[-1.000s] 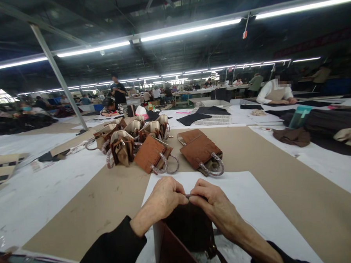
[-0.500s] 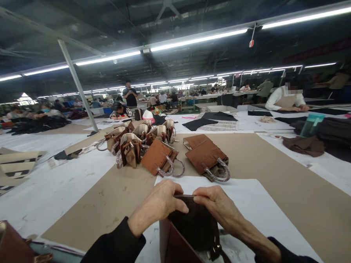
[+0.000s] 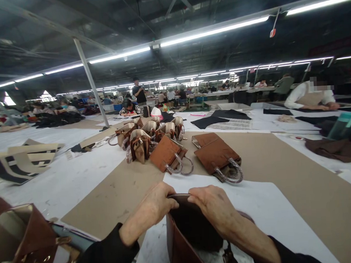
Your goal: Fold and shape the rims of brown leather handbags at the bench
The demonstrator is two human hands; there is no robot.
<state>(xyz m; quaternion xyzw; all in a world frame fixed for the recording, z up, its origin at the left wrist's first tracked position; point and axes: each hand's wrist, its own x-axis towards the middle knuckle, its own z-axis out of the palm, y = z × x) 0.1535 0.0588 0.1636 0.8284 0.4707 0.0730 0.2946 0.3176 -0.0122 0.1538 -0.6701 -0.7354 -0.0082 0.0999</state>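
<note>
We have the bag (image 3: 179, 243) directly below our grip, on a white sheet (image 3: 273, 205), its mouth open towards us. Our left hand (image 3: 160, 201) pinches the far rim (image 3: 182, 195), thumb on the near side, and our right hand (image 3: 213, 204) pinches the same rim just beside it, leaving a short stretch bare between the two.

As for how far along we are, the bag already has its shape, with side walls up and a dark lining (image 3: 195, 226) in place. The rim work looks under way rather than finished, we judge, since both hands are on it and the mouth gapes. We cannot tell what the pinched edge has had done to it, nor how much of it is left.

Our right forearm hides part of the bag, and its lower end drops out of view. A strap (image 3: 229, 257) hangs below the right wrist. Just beyond our grip lie two tan bags (image 3: 216, 153) with film-wrapped handles (image 3: 235, 173); farther off to the left stands a cluster of bags (image 3: 139, 145). Open bags (image 3: 36, 237) sit near our left sleeve. Well to the right are a brown cloth (image 3: 332, 150) and a bottle (image 3: 344, 126), with a co-worker (image 3: 309, 95) bent over the table beyond.
</note>
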